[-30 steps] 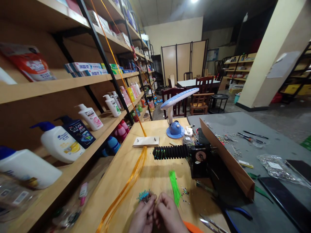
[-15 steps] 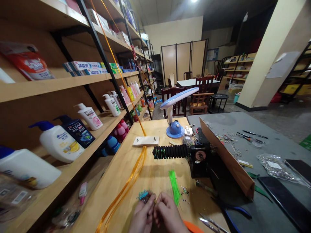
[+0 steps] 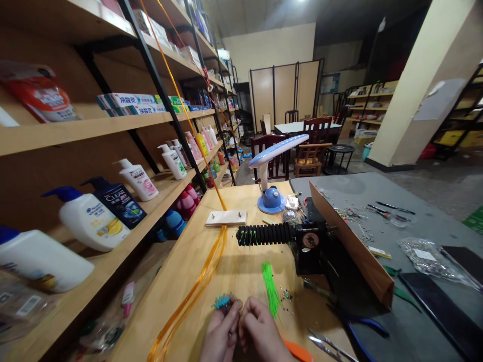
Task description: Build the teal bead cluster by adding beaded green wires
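Note:
Low in the head view, my left hand (image 3: 222, 333) is closed on a small dark piece with a tuft of turquoise tips (image 3: 221, 300) showing above the fingers. Right beside it, my right hand (image 3: 259, 327) has its fingers pinched together near the left fingertips; whatever they hold is hidden. A bundle of bright green strands (image 3: 270, 291) lies on the wooden table just beyond my right hand. Small loose beads or pins (image 3: 287, 296) are scattered alongside it. To the left hang long orange threads (image 3: 192, 300), running from under a pale bolted block (image 3: 226, 217).
A black ridged roller (image 3: 264, 235) juts from a dark machine (image 3: 310, 246) ahead. Behind stands a blue lamp (image 3: 270, 200). Metal scissors (image 3: 324, 344), blue-handled pliers (image 3: 364, 327) and an orange object (image 3: 298, 350) lie at right. A cardboard panel (image 3: 350, 246) divides the tables; shelves of bottles line the left.
The camera view has shifted very slightly. Both hands keep nearly the same pose and place, with the turquoise-tipped piece still in the left hand.

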Available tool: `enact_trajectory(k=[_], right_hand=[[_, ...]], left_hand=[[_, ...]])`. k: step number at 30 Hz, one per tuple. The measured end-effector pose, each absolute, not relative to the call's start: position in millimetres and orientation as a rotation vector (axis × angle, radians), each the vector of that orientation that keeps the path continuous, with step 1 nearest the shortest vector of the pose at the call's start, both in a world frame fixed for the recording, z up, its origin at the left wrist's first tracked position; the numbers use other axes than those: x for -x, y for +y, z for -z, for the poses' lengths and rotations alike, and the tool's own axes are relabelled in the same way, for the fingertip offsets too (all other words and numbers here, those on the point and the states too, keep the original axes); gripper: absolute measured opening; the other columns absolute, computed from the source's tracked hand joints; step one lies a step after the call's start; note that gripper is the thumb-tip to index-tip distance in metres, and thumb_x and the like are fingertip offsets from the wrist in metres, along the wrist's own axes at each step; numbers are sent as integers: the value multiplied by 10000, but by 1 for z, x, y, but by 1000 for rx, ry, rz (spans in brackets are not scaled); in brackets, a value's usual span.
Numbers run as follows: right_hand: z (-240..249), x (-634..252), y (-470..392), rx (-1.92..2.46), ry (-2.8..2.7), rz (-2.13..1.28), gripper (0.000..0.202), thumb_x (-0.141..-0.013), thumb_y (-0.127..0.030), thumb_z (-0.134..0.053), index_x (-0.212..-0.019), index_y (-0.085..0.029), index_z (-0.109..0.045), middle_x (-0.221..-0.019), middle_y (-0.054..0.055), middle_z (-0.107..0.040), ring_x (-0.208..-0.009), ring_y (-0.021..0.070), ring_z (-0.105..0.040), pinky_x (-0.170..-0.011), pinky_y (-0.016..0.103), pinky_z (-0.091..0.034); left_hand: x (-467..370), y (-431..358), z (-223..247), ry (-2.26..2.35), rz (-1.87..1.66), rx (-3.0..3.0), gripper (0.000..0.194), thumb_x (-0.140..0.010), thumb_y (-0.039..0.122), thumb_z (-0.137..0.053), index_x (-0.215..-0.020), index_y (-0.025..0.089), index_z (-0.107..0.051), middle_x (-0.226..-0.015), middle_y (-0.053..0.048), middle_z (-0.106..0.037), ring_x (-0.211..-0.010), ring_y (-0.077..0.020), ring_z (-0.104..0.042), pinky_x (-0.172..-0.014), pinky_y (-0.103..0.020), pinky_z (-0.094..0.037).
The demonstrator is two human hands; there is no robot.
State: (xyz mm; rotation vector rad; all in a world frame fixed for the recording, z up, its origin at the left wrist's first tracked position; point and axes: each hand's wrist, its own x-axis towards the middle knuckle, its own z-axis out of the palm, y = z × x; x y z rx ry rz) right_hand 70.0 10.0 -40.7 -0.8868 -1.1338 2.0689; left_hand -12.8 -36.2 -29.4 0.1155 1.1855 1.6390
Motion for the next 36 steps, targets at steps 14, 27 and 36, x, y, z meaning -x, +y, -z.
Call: enact_trajectory(k=[14, 27, 36], right_hand=[[43, -70, 9, 877, -1109, -2095, 200, -611, -373, -564, -627, -242, -413, -397, -106, -499, -299, 50, -371, -311, 160, -301], [42, -71, 9, 857, -1098, -2091, 170, -593, -341, -551, -618, -243, -413, -393, -102, -500, -299, 51, -367, -314, 158, -301], [43, -72, 9, 845, -1091, -2084, 183, -613, -352, -554, -618, -243, -408, -391, -108, -489, -297, 46, -359, -310, 151, -291]], left_hand=[[12, -39, 22, 1148, -1629, -125, 365, -543, 312, -942, -749, 166, -678, -551, 53, -592, -519, -126, -612, -434, -197, -407], [11, -36, 23, 1182, -1614, -79, 470, -421, 413, -980, -719, 154, -724, -486, 78, -548, -473, -77, -517, -465, -183, -421], [10, -38, 22, 1207, -1613, -88, 470, -402, 423, -982, -692, 160, -722, -488, 71, -554, -486, -79, -506, -475, -187, -412]])
